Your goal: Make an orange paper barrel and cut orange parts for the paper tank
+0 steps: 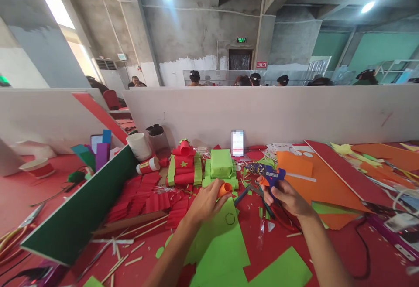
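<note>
My left hand [208, 202] is closed around a small orange paper tube [225, 188], its open end facing me. It hovers over a green paper sheet [225, 243] with a circle drawn on it. In my right hand [288, 196] is a blue glue gun [271, 175], fingers wrapped round the handle, nozzle pointing left. Just beyond my left hand sits a green paper-covered box model [221, 163]. Left of it stands a red and green paper tank model [184, 165] with a yellow star. Pliers [244, 194] lie between my hands.
Red corrugated strips [144, 197] lie at left beside an upright green board [81, 208]. Orange sheets [327, 186] spread at right. A white partition [262, 112] closes the back, a lit phone [238, 143] against it. Paper cups [139, 146], wooden sticks [114, 269] and a cable [363, 243] are around.
</note>
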A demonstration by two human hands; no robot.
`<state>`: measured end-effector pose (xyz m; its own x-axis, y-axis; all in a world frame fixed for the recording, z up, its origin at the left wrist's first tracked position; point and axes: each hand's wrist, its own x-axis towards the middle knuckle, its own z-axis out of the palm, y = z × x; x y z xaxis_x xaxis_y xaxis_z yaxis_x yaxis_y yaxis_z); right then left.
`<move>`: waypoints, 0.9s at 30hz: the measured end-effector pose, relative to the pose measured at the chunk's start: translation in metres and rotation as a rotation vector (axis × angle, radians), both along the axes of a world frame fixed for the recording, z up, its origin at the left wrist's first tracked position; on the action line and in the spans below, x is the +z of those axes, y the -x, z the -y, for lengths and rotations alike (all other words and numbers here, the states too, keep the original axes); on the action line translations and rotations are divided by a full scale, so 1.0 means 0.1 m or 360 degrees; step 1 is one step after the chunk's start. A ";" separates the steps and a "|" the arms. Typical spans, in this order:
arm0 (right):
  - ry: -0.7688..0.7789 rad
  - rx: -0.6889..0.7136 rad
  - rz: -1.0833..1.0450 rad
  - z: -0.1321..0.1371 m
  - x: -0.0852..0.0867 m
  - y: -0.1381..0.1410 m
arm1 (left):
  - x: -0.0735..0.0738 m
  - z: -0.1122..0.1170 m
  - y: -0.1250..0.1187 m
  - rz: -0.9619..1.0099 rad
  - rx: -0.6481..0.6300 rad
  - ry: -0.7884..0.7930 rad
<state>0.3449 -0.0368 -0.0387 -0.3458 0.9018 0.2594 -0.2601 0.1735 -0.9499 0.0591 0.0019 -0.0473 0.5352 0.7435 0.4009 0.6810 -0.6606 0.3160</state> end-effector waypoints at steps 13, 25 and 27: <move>-0.0167 -0.0419 0.0445 -0.02 -0.06 0.20 | 0.08 0.04 0.03 0.0041 -0.0105 0.0116; -0.0434 -0.0468 0.0823 0.02 0.05 0.36 | 0.07 0.03 0.03 -0.0006 -0.0084 0.0173; -0.0468 -0.0488 0.0876 0.03 0.09 0.38 | 0.07 0.03 0.03 -0.0023 -0.0085 0.0163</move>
